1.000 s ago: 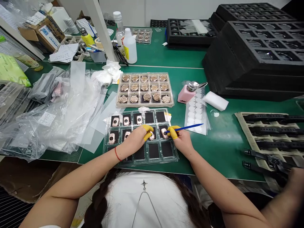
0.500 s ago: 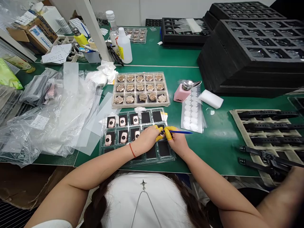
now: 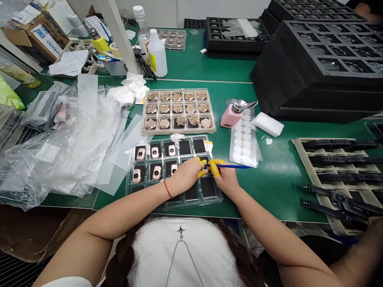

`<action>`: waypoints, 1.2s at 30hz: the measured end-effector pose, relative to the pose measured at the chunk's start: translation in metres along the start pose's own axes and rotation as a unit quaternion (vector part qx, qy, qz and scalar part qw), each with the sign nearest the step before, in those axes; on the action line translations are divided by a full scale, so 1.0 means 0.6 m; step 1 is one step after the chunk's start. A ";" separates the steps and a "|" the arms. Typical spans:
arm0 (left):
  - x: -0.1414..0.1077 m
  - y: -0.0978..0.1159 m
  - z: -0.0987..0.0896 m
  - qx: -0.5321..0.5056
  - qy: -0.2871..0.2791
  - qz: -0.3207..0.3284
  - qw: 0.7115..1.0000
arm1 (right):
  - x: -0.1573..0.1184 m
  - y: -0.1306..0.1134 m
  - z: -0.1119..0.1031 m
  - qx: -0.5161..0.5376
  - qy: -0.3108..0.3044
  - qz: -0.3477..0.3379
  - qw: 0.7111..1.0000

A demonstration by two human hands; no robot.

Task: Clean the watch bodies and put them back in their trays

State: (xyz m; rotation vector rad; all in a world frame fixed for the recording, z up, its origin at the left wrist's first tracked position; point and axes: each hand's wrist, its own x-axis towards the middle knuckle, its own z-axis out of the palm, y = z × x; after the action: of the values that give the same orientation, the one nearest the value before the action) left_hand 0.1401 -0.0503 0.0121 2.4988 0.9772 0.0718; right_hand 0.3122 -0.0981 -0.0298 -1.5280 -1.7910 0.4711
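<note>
My left hand (image 3: pixel 190 172), with yellow finger covers, is closed on a small watch case (image 3: pixel 205 168) above the right part of a clear tray (image 3: pixel 179 203). The blue stick tool (image 3: pixel 235 166) is pinched in my right hand (image 3: pixel 223 175), its tip at the case and its long end pointing right. Several pink-gold watch cases (image 3: pixel 156 172) lie in the tray's left compartments, backs up. Part of the tray is hidden under my left hand and forearm. Behind it stands a second tray (image 3: pixel 213 128) with round gold watch parts.
A pink pump bottle (image 3: pixel 231 115), a sheet of white round pads (image 3: pixel 241 149) and a white block (image 3: pixel 268 124) lie right of the trays. Black foam trays (image 3: pixel 299 87) rise behind. Plastic bags (image 3: pixel 89 135) cover the left. Another person's blurred arm (image 3: pixel 359 255) is near watch straps (image 3: pixel 338 160).
The view has shifted slightly. The blue tool now points a little flatter and farther right. At the lower right, the other person's hand has moved down, off the watch straps.
</note>
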 end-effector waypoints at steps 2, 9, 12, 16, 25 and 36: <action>0.000 0.000 0.001 0.000 0.002 0.001 1.000 | 0.000 0.000 0.000 0.004 -0.002 0.002 1.000; 0.000 -0.004 0.007 -0.001 0.006 0.004 1.000 | 0.002 0.001 0.003 0.020 -0.013 0.021 1.000; 0.002 -0.005 0.010 0.001 0.006 0.002 1.000 | 0.008 -0.001 0.001 0.036 -0.023 0.027 0.999; 0.005 -0.007 0.013 0.008 0.004 -0.005 1.000 | 0.017 -0.003 -0.003 0.065 -0.040 0.038 0.996; -0.002 0.005 0.001 0.063 -0.023 0.006 0.998 | 0.015 -0.005 -0.008 0.125 0.010 0.123 0.985; -0.028 0.025 -0.001 0.089 -0.019 0.041 0.995 | 0.016 -0.011 -0.013 0.087 0.009 0.114 0.990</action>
State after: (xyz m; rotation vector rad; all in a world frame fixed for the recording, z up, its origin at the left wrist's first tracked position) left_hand 0.1370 -0.0706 0.0209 2.6926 0.9006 -0.0381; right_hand 0.3129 -0.0918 -0.0174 -1.6143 -1.5231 0.7037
